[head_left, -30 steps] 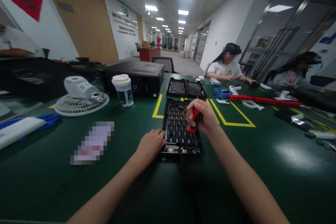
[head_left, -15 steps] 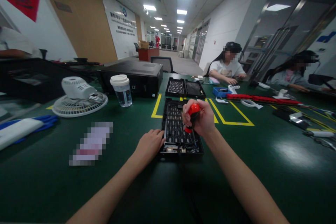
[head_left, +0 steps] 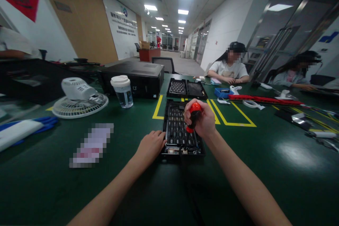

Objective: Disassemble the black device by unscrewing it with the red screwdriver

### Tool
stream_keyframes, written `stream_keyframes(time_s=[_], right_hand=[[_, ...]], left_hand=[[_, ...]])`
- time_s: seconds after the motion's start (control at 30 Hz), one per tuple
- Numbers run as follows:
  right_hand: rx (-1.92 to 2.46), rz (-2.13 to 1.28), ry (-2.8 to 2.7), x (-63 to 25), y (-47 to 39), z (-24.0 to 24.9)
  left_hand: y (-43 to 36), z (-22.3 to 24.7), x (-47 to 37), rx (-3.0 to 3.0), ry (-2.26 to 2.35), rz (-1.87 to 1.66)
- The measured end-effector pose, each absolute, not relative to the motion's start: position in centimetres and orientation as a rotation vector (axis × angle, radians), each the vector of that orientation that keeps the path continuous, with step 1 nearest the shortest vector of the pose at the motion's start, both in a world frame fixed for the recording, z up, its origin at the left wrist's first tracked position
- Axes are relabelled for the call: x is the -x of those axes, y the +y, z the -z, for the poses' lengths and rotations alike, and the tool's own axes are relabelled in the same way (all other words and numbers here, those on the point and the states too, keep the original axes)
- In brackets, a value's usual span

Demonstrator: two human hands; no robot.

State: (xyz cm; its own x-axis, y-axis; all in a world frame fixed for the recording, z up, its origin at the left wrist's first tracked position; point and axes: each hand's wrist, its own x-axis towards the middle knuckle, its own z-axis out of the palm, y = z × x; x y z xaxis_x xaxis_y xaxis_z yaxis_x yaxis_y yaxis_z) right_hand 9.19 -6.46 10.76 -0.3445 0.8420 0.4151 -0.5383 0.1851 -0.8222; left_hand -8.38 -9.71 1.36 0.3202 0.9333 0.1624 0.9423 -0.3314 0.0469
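Note:
In front of me on the green table lies an open black case, its inside filled with rows of dark, rounded parts and wiring at the near end. My left hand holds its near left edge, fingers bent against the side. Above the right half of the case, my right hand is wrapped round a red-and-black screwdriver handle. The handle tilts down towards the case; where the tip meets it is hard to make out. A second open black case lies just beyond.
To the left are a white fan, a lidded cup, a black computer case and blue gloves. At right are a blue box, a red strip and cables. Two people sit across on the right; another is far left.
My hands and the case stay almost where they were; the screwdriver handle has shifted very slightly. Across the table, a person's hands have drawn together.

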Motion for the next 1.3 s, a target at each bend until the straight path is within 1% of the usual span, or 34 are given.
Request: stream_keyframes(time_s=[0.27,0.83,1.3], right_hand=[[0.381,-1.398,-1.238,-8.9,-6.6,-10.8],[0.510,-1.122,-1.160,-7.8,-7.4,-10.3],[0.560,-1.074,-1.166,-7.9,-7.6,-10.3]], left_hand=[[-9.8,-1.4,8.4,2.513,-1.773,0.258],[-9.7,-1.4,8.5,2.518,-1.772,0.274],[-9.8,-1.7,8.4,2.524,-1.809,0.246]])
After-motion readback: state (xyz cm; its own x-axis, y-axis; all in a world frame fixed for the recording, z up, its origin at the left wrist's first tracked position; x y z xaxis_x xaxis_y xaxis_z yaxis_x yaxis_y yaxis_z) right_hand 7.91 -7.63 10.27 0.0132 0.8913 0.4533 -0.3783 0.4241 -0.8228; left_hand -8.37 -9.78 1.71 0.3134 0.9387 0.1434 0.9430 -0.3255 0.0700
